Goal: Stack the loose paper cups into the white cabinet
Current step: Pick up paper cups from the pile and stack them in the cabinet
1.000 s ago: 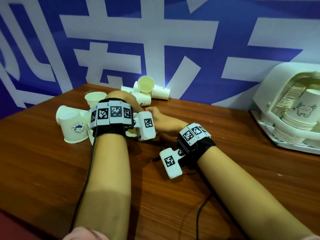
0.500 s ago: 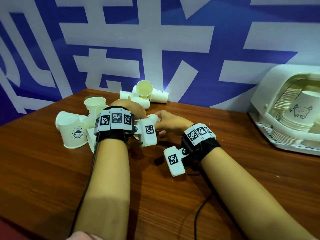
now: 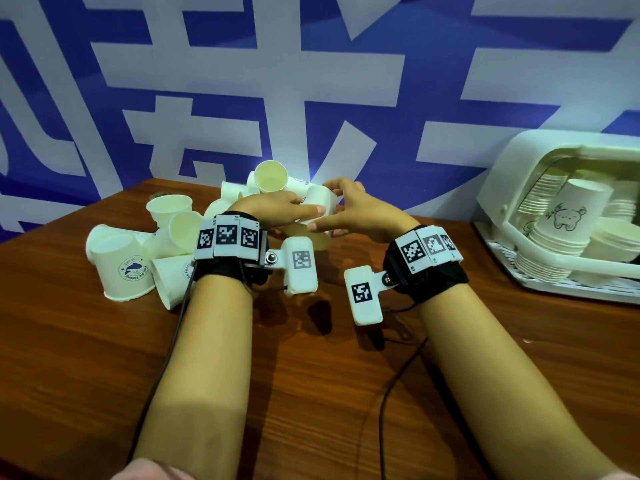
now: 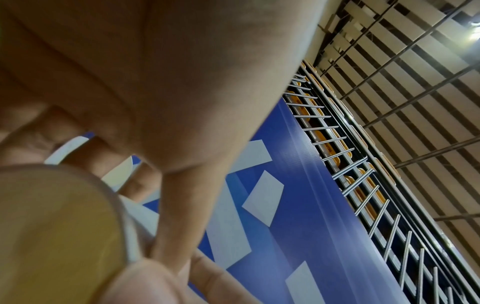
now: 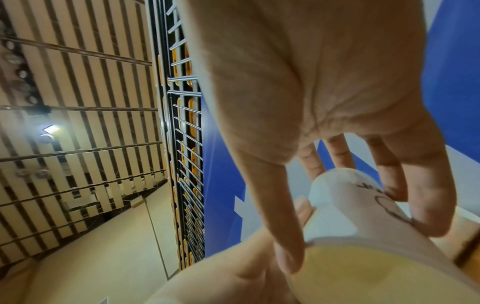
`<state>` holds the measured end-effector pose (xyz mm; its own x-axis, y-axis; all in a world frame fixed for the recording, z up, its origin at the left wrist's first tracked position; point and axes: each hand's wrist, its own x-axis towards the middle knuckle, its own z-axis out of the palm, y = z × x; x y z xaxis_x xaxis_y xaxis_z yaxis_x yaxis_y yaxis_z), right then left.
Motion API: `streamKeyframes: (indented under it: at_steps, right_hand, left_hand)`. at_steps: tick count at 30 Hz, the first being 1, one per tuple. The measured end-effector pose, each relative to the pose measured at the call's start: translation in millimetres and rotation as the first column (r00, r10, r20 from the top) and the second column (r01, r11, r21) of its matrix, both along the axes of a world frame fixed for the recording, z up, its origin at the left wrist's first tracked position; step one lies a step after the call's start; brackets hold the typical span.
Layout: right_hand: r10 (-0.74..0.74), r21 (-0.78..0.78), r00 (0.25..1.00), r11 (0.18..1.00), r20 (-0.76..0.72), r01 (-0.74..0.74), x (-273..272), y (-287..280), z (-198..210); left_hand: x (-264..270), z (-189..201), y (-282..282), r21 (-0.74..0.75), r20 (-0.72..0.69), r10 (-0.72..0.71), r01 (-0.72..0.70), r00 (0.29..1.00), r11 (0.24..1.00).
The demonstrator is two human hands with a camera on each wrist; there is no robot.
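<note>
A white paper cup (image 3: 320, 204) is held above the table between both hands, its base pointing away and its pale yellow mouth toward me. My left hand (image 3: 277, 211) grips it from the left, fingers over its side. My right hand (image 3: 349, 211) holds it from the right, thumb at the rim (image 5: 288, 257) and fingers curled on its printed wall (image 5: 363, 216). In the left wrist view the cup's mouth (image 4: 52, 236) fills the lower left. The white cabinet (image 3: 512, 181) stands open at the right with stacked cups (image 3: 561, 233) inside.
Loose cups lie in a heap at the left (image 3: 121, 265) and behind the hands by the blue wall (image 3: 270, 176). The brown wooden table (image 3: 311, 393) spreads in front. A black cable (image 3: 391, 393) trails from the right wrist.
Both hands have come up off the table and moved toward the back, and a cup is now held between them. The camera view has shifted slightly.
</note>
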<state>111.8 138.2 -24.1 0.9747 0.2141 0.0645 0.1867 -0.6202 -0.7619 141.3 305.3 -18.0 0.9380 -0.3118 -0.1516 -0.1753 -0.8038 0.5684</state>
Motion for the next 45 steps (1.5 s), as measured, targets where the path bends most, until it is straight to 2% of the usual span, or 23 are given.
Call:
streamKeyframes:
  at_steps: [5, 11, 15, 20, 22, 27, 30, 34, 38, 42, 45]
  right_hand:
    - [-0.019, -0.056, 0.998, 0.998, 0.057, 0.023, -22, -28, 13]
    - [-0.085, -0.047, 0.994, 0.995, 0.066, 0.088, -53, -84, 19]
    - [-0.114, 0.036, 0.991, 0.993, 0.070, 0.112, -74, -129, 19]
    - [-0.165, 0.028, 0.976, 0.986, 0.144, 0.163, -98, -189, 26]
    - [-0.224, 0.043, 0.956, 0.974, 0.187, 0.220, -106, -212, 32]
    - [-0.306, 0.132, 0.921, 0.951, 0.242, 0.281, -124, -270, 48]
    - [-0.381, 0.180, 0.889, 0.922, 0.253, 0.344, -131, -297, 48]
    - [-0.443, 0.287, 0.860, 0.883, 0.253, 0.370, -141, -326, 44]
    - [-0.536, 0.403, 0.812, 0.812, 0.233, 0.421, -143, -349, 36]
    - [-0.604, 0.395, 0.764, 0.774, 0.228, 0.495, -136, -357, 31]
    - [-0.629, 0.416, 0.740, 0.755, 0.238, 0.508, -130, -354, 31]
  left_hand:
    - [-10, 7, -17, -0.202, -0.008, -0.083, 0.080, 0.996, 0.976]
    - [-29, 4, -57, -0.452, 0.016, -0.245, 0.225, 0.969, 0.863]
    - [-41, 7, -96, -0.471, 0.101, -0.353, 0.357, 0.930, 0.806]
    - [-49, 8, -159, -0.410, 0.248, -0.414, 0.482, 0.876, 0.774]
    - [-53, 11, -187, -0.429, 0.309, -0.397, 0.499, 0.864, 0.753]
    - [-59, 18, -259, -0.552, 0.395, -0.390, 0.554, 0.832, 0.623]
    - [-56, 17, -299, -0.568, 0.444, -0.330, 0.547, 0.833, 0.615]
    - [-57, 14, -339, -0.634, 0.507, -0.225, 0.537, 0.832, 0.557]
    - [-57, 11, -367, -0.686, 0.499, -0.188, 0.518, 0.846, 0.511]
    - [-53, 10, -381, -0.675, 0.522, -0.133, 0.503, 0.843, 0.539]
    - [-50, 11, -382, -0.689, 0.535, -0.125, 0.517, 0.835, 0.508]
